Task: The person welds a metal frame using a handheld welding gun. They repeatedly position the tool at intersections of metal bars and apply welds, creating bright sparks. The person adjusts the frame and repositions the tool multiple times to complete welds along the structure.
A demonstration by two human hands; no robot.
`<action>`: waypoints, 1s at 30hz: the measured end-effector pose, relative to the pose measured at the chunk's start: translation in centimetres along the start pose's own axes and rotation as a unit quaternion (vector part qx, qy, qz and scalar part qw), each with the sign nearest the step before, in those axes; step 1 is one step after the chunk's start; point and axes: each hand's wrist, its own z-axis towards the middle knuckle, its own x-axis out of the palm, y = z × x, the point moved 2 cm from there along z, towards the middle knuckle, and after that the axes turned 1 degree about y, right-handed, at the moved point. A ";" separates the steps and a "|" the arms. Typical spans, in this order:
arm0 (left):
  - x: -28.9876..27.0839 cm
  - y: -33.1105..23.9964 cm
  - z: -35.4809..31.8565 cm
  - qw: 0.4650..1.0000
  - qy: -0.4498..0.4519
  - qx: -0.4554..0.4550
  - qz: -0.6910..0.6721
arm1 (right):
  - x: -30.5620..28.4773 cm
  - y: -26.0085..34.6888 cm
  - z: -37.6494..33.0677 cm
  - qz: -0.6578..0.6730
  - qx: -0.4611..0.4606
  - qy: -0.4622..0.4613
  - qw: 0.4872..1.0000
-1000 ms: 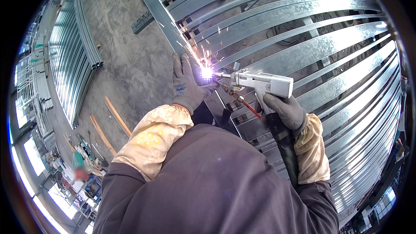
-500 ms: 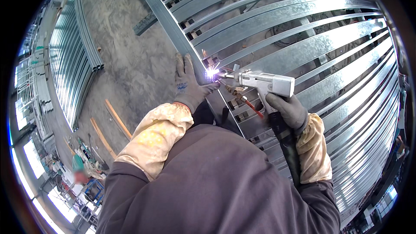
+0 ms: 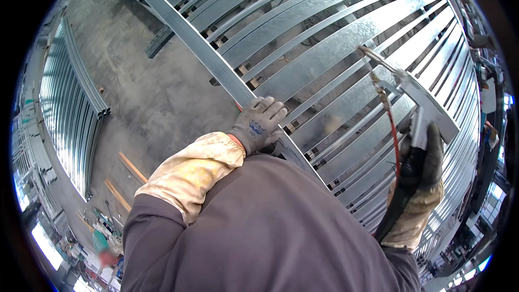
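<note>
My right hand [image 3: 432, 154], in a grey glove, is closed round the grip of a silver handheld welding gun [image 3: 435, 109]. The gun is raised over the slats, its nozzle pointing up and left. No spark shows at its tip. A thick black cable runs down from the grip along my forearm, with a thin red line beside it. My left hand [image 3: 258, 125], also gloved, lies over the long galvanized steel rail [image 3: 203, 54] with its fingers stretched across the top. The underside of that hand and its thumb are hidden.
Rows of galvanized steel slats [image 3: 313, 70] meet the rail and fill the right side, with gaps between them. A stack of metal profiles [image 3: 70, 103] stands on the floor at left. Two wooden strips [image 3: 132, 166] lie nearer me. A short dark beam [image 3: 159, 41] sticks out beyond the rail.
The bright welding arc is gone. My right hand has drawn the gun away from the rail to the right and turned it. My left hand has shifted right onto the rail's top.
</note>
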 end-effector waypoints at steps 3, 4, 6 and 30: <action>0.3 0.6 -0.1 1.000 -0.004 0.026 0.013 | -2.5 1.7 -5.0 0.029 -0.058 -0.082 0.995; 0.3 1.0 -0.5 0.999 -0.008 0.033 0.020 | -3.0 2.5 -6.4 -0.005 -0.087 -0.094 0.992; 0.6 1.7 -0.4 0.998 -0.005 0.061 0.024 | -5.8 4.3 -10.5 -0.006 -0.134 -0.150 0.980; 6.7 -8.4 7.4 0.976 -0.022 -0.214 0.028 | -3.4 -1.7 0.9 -0.021 -0.005 0.100 0.995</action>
